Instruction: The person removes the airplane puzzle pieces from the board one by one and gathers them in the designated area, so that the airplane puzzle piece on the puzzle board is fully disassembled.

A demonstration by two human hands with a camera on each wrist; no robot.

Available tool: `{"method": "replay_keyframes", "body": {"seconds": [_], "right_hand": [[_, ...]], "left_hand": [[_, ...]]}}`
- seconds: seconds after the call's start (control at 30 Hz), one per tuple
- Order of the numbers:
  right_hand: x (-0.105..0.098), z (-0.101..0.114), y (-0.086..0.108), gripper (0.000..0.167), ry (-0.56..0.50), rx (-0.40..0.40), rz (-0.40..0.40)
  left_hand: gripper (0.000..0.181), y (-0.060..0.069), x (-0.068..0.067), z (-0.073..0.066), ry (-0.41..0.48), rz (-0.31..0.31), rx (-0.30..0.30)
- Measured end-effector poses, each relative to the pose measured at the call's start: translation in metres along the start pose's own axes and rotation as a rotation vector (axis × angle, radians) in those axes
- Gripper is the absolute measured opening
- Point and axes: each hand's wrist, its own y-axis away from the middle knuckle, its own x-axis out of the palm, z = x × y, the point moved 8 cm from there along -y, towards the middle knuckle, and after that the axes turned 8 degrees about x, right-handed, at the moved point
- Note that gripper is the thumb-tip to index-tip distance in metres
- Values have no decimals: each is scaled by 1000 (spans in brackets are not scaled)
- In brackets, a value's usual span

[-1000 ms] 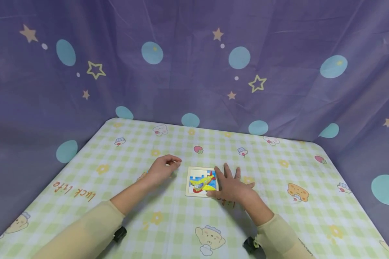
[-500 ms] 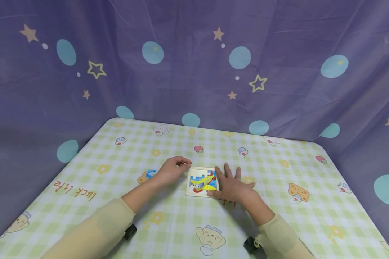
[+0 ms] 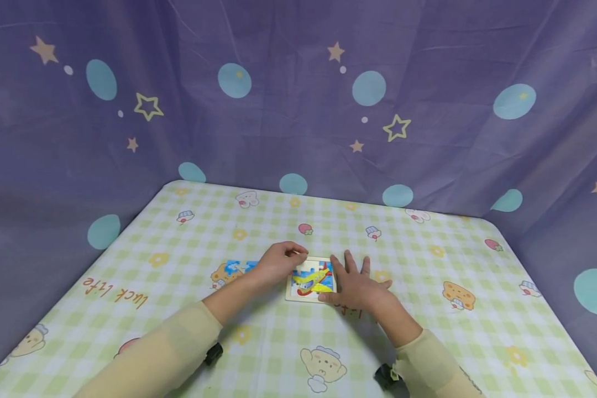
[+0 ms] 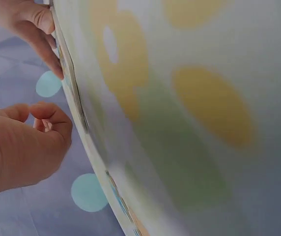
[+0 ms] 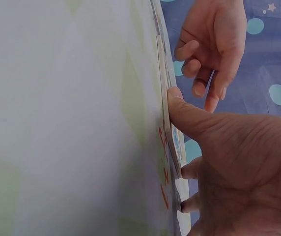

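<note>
Right hand (image 3: 358,287) was spread wide at the puzzle tray's (image 3: 303,300) right side, thumb and a finger against it, fingers mostly straight. Left hand (image 3: 281,261) hovered over the tray's far left corner, fingers bent, thumb and index tips close together. Couldn't tell if anything was pinched in there, sorry.

The tray itself sat flat and had a yellow and red plane (image 3: 310,281) on blue, with a pale bare patch toward its far left. Some blue puzzle pieces (image 3: 235,267) lay left of the tray, partly behind the left forearm.

Text-wise: orange "luck life" lettering (image 3: 116,296) ran upside down on the checked tablecloth (image 3: 258,342), well left of the tray. More lettering (image 3: 350,311) peeked out just right of the tray, partly covered by the hand. Purple curtain (image 3: 298,138) with stars hung beyond the tray.
</note>
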Motion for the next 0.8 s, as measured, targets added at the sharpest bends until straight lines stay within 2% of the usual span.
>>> {"method": "replay_keyframes", "body": {"seconds": [0.2,0.47,0.6,0.8], "right_hand": [[0,-1,0,102,2,-1,1],[1,0,0,102,9,1,8],[1,0,0,102,13,-2,8],[1,0,0,101,10,-13,6]], "left_hand": [[27,-2,9,1,44,26,-55],[25,-7,24,-2,61,64,-47],[24,-10,29,-2,36,67,-46],[16,-14,31,3,-54,52,-52]]}}
